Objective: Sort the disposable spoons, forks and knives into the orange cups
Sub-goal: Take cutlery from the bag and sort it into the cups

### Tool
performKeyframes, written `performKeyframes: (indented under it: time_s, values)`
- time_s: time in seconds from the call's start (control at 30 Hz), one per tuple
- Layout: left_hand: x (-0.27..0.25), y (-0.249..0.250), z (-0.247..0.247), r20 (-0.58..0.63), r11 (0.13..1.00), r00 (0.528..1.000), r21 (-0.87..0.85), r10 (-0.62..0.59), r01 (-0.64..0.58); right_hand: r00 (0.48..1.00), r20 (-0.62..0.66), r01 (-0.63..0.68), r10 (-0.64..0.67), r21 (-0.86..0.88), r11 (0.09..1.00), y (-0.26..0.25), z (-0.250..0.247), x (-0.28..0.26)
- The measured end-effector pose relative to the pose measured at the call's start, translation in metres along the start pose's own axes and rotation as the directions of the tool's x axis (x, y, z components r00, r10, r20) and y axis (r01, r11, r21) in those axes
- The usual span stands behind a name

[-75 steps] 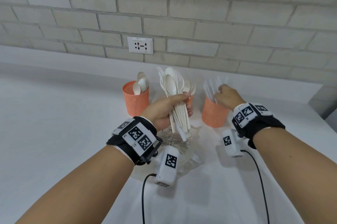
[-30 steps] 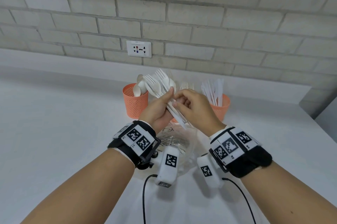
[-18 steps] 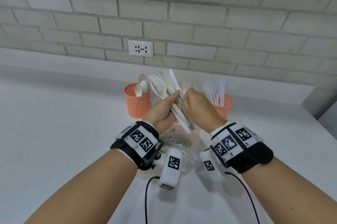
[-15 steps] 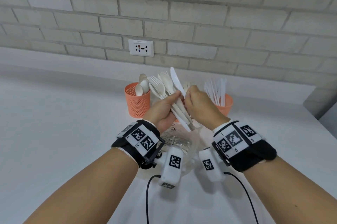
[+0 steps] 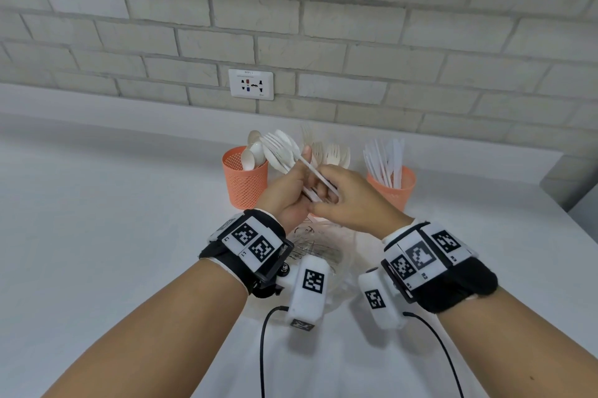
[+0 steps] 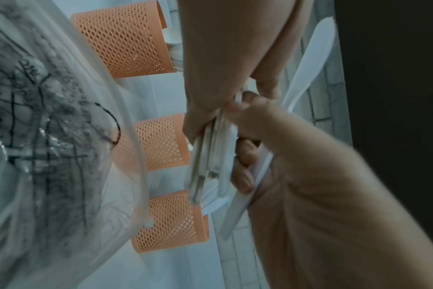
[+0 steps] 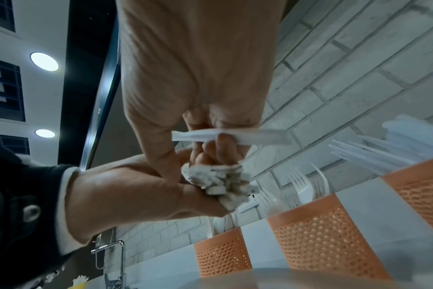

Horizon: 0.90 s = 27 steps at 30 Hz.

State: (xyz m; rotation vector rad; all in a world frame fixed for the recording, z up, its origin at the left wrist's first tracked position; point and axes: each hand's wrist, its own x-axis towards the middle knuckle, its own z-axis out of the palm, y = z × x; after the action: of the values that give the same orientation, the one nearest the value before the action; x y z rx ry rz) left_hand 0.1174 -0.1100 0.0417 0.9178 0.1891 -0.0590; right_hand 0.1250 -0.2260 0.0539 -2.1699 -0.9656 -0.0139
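My left hand grips a bundle of white disposable cutlery, with fork and spoon heads fanning up to the left. My right hand pinches the handle of one white knife that lies across the bundle; its blade shows in the left wrist view. Behind the hands stand three orange mesh cups. The left cup holds spoons. The middle cup holds forks and is mostly hidden in the head view. The right cup holds knives.
A crumpled clear plastic bag with black print lies on the white counter under my wrists. A brick wall with a socket runs behind the cups. Black cables trail from the wrist cameras.
My right hand came back from the right cup to the bundle and took hold of one knife. It has since slid that knife down and to the right. The left hand has stayed put.
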Motion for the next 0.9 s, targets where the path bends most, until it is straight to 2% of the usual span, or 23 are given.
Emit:
performKeyframes:
  time_s: [0.1,0.17,0.33,0.47,0.6,0.73,0.9]
  values:
    - [-0.002,0.002,0.001,0.008,0.998,0.999,-0.045,-0.046,0.046,0.999,0.035,-0.017,0.022,-0.134,0.991,0.003,-0.003,0.002]
    - [-0.003,0.002,0.002,0.019,0.998,0.999,-0.045,-0.051,0.051,0.999,0.031,-0.034,0.038,-0.11,0.993,0.004,-0.004,0.003]
    - [-0.005,-0.003,0.0,0.079,0.998,0.995,0.012,-0.059,0.058,0.972,0.146,-0.205,0.185,0.132,0.97,0.011,-0.012,0.004]
    - [-0.005,-0.005,0.001,0.118,0.996,0.991,0.076,-0.064,0.055,0.942,0.226,-0.325,0.249,0.419,0.848,0.019,-0.016,0.003]
    - [-0.005,-0.003,0.0,0.147,0.984,0.988,0.175,-0.045,0.019,0.915,0.248,-0.402,0.319,0.475,0.783,0.025,-0.015,0.002]
    - [-0.005,-0.004,0.001,0.123,0.985,0.992,0.172,-0.002,-0.019,0.918,0.203,-0.391,0.34,0.331,0.859,0.027,-0.014,0.0]
    - [-0.001,-0.002,0.0,0.099,0.992,0.995,0.123,0.022,-0.034,0.941,0.16,-0.337,0.297,0.437,0.834,0.024,-0.036,-0.007]
